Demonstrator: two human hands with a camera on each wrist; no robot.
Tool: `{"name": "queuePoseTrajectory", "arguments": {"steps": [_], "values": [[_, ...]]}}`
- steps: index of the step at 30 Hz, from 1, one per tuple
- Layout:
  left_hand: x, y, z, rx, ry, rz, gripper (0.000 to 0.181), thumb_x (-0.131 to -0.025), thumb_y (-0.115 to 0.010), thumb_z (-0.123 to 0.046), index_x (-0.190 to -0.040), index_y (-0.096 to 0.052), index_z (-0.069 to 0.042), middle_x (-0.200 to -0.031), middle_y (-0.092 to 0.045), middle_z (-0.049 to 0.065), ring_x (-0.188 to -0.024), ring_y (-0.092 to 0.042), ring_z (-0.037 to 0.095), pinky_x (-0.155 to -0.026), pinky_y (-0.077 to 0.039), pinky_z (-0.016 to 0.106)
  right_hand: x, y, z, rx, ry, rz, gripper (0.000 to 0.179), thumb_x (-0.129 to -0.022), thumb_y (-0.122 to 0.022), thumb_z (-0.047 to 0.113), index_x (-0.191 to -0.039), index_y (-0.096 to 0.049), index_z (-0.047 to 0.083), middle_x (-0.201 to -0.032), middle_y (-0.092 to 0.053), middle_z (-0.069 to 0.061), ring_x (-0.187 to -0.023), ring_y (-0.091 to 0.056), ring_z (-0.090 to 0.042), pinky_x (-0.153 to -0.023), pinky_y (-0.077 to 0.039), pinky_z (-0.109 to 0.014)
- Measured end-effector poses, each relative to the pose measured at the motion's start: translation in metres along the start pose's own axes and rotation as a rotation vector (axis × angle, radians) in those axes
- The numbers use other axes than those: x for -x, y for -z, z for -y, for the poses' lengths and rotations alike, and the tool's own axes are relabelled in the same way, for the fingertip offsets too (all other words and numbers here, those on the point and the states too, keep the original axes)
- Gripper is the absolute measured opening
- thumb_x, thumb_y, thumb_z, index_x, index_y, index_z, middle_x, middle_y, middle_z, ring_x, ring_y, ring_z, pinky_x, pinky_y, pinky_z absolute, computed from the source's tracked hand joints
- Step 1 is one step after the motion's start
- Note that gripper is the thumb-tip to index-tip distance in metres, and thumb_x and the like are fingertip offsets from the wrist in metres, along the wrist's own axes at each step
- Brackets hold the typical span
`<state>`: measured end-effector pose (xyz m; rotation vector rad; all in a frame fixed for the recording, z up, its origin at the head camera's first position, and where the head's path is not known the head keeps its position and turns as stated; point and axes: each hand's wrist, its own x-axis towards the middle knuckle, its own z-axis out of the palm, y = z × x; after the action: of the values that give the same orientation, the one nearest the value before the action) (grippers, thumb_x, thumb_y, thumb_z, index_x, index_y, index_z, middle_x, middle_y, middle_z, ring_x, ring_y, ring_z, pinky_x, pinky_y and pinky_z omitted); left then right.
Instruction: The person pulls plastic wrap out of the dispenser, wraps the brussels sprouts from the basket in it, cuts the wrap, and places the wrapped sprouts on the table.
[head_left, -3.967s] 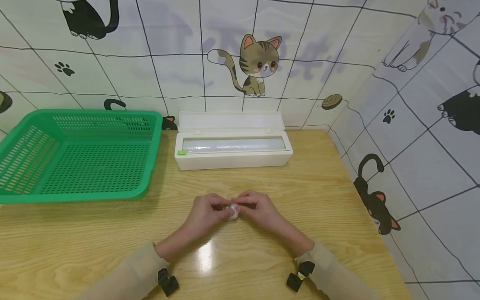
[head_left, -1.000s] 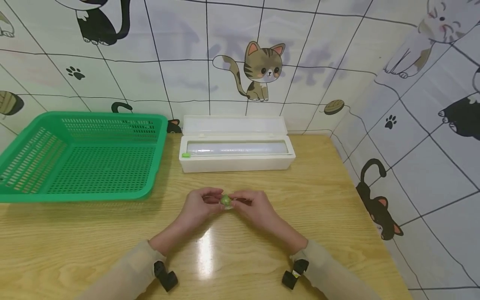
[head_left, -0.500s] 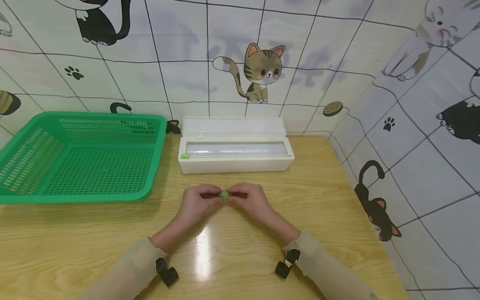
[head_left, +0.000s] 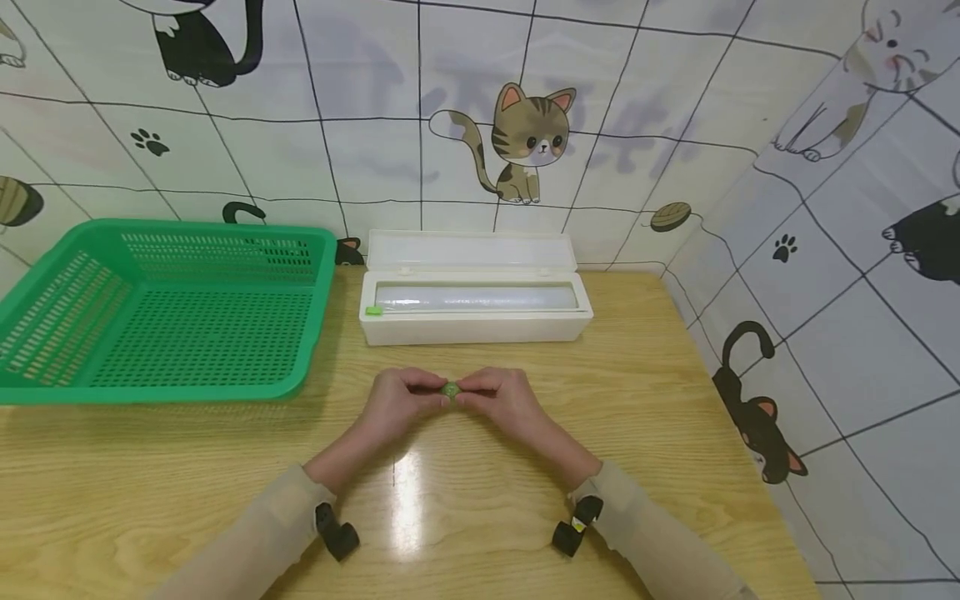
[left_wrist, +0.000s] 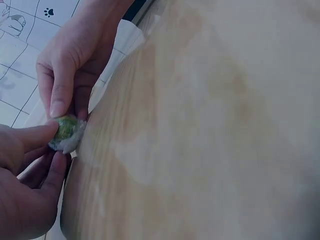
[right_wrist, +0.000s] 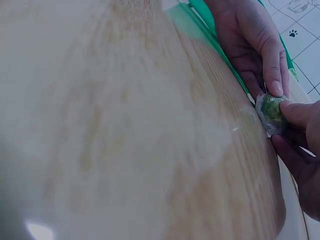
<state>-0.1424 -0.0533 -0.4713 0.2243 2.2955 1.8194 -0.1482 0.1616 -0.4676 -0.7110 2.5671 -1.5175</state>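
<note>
Between my two hands is a small round green ball (head_left: pixel 450 390), wrapped in clear cling film. Thumb and fingers of my left hand (head_left: pixel 392 403) pinch it from the left, while those of my right hand (head_left: pixel 507 403) pinch it from the right. The left wrist view shows the ball (left_wrist: pixel 65 128) with bunched, whitish film on one side. Seen from the right wrist, the green ball (right_wrist: pixel 273 108) shows dark and pale green through the film. Fingertips cover part of it. Both hands are close over the wooden table (head_left: pixel 480 517).
Behind the hands stands a white cling film dispenser (head_left: pixel 476 328), lid up, with a film roll (head_left: pixel 476 297) inside and a green slider (head_left: pixel 373 311) at its left end. A green plastic basket (head_left: pixel 315 333) sits at the left. A cat-printed wall covering (head_left: pixel 360 167) borders the table.
Four seconds ago the ball's whitish film faced the camera; now its green side does. Both hands have turned it and shifted slightly away from the body. Basket and dispenser stay in place.
</note>
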Motion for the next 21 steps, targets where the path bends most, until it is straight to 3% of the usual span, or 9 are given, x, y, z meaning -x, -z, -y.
{"name": "queuePoseTrajectory", "arguments": {"steps": [8, 21], "values": [[-0.001, 0.002, -0.001, -0.041, -0.036, 0.045, 0.024, -0.079, -0.087, -0.003, -0.101, -0.079, 0.001, -0.098, -0.077, 0.012, -0.090, -0.073, 0.023, -0.079, -0.060, 0.032, 0.002, 0.003, -0.004, 0.079, 0.030, 0.045, 0.015, -0.087, -0.082, 0.008, -0.099, -0.081, 0.002, -0.102, -0.077, -0.009, -0.098, -0.072, -0.024, -0.084, -0.058, -0.027], [-0.005, 0.000, -0.004, -0.051, 0.007, 0.057, 0.027, -0.080, -0.087, -0.006, -0.104, -0.079, 0.000, -0.099, -0.077, 0.011, -0.091, -0.073, 0.022, -0.081, -0.059, 0.032, -0.002, 0.011, -0.004, 0.133, 0.032, 0.060, 0.017, -0.087, -0.083, 0.014, -0.103, -0.080, 0.007, -0.101, -0.078, -0.004, -0.094, -0.073, -0.016, -0.084, -0.058, -0.026]]}}
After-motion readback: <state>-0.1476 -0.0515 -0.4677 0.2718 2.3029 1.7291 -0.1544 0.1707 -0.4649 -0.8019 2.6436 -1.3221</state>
